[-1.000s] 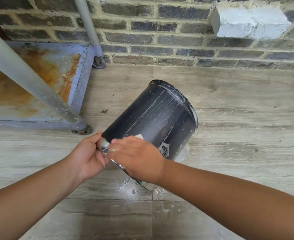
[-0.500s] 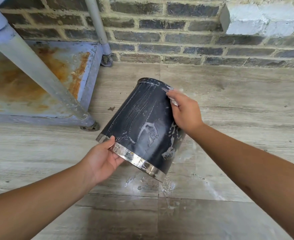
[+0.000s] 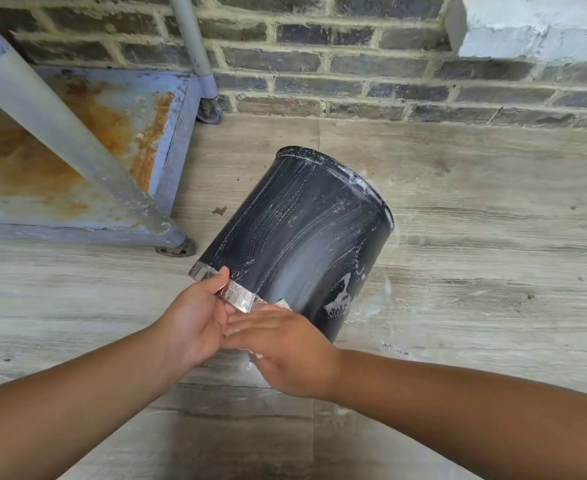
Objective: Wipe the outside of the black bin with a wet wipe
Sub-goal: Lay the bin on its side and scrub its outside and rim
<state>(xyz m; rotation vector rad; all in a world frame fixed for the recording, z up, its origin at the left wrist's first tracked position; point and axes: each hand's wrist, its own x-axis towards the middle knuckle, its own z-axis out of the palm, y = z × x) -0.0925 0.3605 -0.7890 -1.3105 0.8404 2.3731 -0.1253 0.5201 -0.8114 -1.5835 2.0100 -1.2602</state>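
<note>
Nearest you, your right hand [image 3: 290, 355] is back at the near end of the black bin [image 3: 302, 237]; half a second ago it was up at the far rim, so you have just finished a pull along the wall toward yourself. It lies flat, fingers together, pressing the wet wipe [image 3: 282, 304] against the bin by the silver band [image 3: 236, 295]; only a white corner of the wipe shows. Your left hand [image 3: 198, 322] pinches that band, thumb on top, fingers underneath, holding the bin tilted with its far end toward the brick wall [image 3: 354, 74].

The upper wall carries soapy streaks from end to end, so I judge this face mostly covered; the underside and left flank are out of sight and probably need a turn.

Right of the bin the floor [image 3: 492, 237] is open. To the left, the rusty cart [image 3: 112, 133] and its slanted post [image 3: 77, 140] stand near, so roll the bin rightward.
</note>
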